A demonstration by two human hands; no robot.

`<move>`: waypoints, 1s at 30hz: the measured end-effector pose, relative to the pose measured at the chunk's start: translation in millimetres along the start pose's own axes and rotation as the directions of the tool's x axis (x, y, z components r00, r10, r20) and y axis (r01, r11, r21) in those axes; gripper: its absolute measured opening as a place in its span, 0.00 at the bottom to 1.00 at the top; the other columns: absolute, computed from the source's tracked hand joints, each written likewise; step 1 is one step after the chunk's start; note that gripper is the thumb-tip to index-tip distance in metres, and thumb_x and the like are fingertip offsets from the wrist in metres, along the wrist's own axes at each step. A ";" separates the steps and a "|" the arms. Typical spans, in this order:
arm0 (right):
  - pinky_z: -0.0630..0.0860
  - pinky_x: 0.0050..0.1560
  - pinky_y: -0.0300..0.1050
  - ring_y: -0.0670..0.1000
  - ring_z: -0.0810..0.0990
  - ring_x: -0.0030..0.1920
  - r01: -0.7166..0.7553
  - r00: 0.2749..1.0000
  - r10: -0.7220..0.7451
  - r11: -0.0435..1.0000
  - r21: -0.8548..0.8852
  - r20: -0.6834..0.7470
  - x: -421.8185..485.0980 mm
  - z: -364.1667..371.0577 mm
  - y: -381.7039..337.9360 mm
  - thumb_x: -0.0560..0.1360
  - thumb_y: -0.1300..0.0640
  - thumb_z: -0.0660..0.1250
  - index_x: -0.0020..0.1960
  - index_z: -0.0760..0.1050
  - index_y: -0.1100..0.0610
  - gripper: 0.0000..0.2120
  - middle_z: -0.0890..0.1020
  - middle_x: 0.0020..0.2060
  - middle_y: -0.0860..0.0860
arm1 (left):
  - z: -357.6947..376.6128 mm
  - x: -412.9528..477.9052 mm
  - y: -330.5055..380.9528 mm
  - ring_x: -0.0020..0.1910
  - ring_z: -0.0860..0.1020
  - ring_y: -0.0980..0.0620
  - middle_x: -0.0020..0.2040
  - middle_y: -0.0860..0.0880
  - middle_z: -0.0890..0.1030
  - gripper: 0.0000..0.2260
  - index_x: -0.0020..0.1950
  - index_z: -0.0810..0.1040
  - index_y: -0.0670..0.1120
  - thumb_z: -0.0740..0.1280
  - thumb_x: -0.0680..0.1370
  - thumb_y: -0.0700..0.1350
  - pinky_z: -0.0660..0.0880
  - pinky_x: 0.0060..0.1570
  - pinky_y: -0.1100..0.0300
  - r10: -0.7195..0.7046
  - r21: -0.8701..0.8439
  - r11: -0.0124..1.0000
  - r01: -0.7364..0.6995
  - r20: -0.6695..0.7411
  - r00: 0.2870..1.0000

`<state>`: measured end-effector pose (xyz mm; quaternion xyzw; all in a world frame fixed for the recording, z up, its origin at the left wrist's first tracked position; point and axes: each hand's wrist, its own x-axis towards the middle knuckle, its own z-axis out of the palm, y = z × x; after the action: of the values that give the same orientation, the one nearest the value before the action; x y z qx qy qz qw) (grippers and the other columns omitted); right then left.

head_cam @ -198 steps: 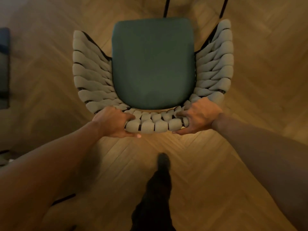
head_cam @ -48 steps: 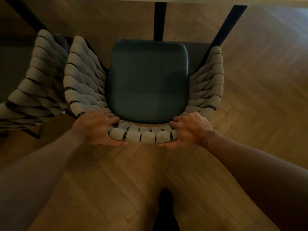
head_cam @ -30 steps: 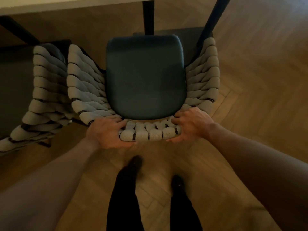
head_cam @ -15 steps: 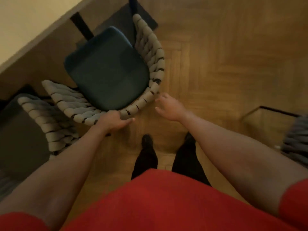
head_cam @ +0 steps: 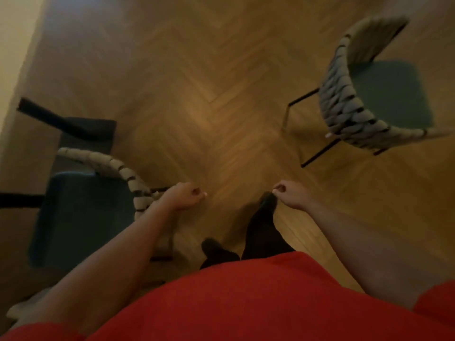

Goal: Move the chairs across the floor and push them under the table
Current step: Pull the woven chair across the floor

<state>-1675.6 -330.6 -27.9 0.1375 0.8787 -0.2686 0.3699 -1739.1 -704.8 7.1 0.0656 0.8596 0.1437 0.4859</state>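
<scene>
A chair (head_cam: 81, 215) with a dark green seat and grey woven back stands at the left, beside the pale table edge (head_cam: 14, 40) and its black leg (head_cam: 61, 121). A second chair (head_cam: 349, 107) of the same kind stands apart on the floor at the upper right. My left hand (head_cam: 183, 199) hangs just right of the first chair's woven back, fingers loosely curled, holding nothing. My right hand (head_cam: 288, 194) hangs over the floor with loosely curled fingers, also holding nothing.
Herringbone wooden floor (head_cam: 209, 107) spreads between the two chairs. My dark-trousered legs and shoes (head_cam: 261, 225) stand at the bottom middle, below a red shirt (head_cam: 246, 303).
Both hands have let go of the left chair's back and dropped free. My view has swung right, away from the table, bringing the second chair into sight.
</scene>
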 end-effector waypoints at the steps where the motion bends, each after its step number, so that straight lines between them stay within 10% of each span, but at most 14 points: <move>1: 0.75 0.54 0.47 0.50 0.80 0.57 -0.028 0.999 0.029 0.998 0.057 -0.032 -2.0 -9.8 19.4 0.84 0.48 0.66 0.65 0.80 0.52 0.14 0.82 0.59 0.49 | -9.9 10.6 25.0 0.59 0.81 0.48 0.61 0.48 0.83 0.22 0.66 0.82 0.49 0.63 0.84 0.64 0.78 0.62 0.50 0.033 0.050 0.998 -0.034 0.017 0.999; 13: 0.76 0.53 0.47 0.51 0.80 0.55 -0.175 0.978 0.205 0.902 0.394 -0.034 10.8 -116.1 161.4 0.85 0.47 0.64 0.60 0.80 0.51 0.11 0.81 0.53 0.46 | -79.5 109.6 271.7 0.65 0.80 0.47 0.65 0.47 0.83 0.22 0.70 0.81 0.46 0.63 0.86 0.60 0.75 0.64 0.52 0.185 0.199 0.960 -0.197 0.078 0.980; 30: 0.79 0.53 0.47 0.50 0.82 0.55 -0.150 0.917 0.334 0.794 0.589 -0.217 96.0 -231.6 161.9 0.84 0.47 0.66 0.61 0.82 0.53 0.13 0.85 0.54 0.49 | -198.7 248.4 428.6 0.55 0.82 0.49 0.54 0.48 0.85 0.15 0.60 0.83 0.46 0.65 0.86 0.55 0.78 0.54 0.54 0.401 0.330 0.830 -0.450 0.209 0.892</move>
<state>-1803.9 -61.2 -22.6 0.3931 0.7820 -0.4394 0.2021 -2049.3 -271.3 34.1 0.3551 0.8009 0.0792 0.4756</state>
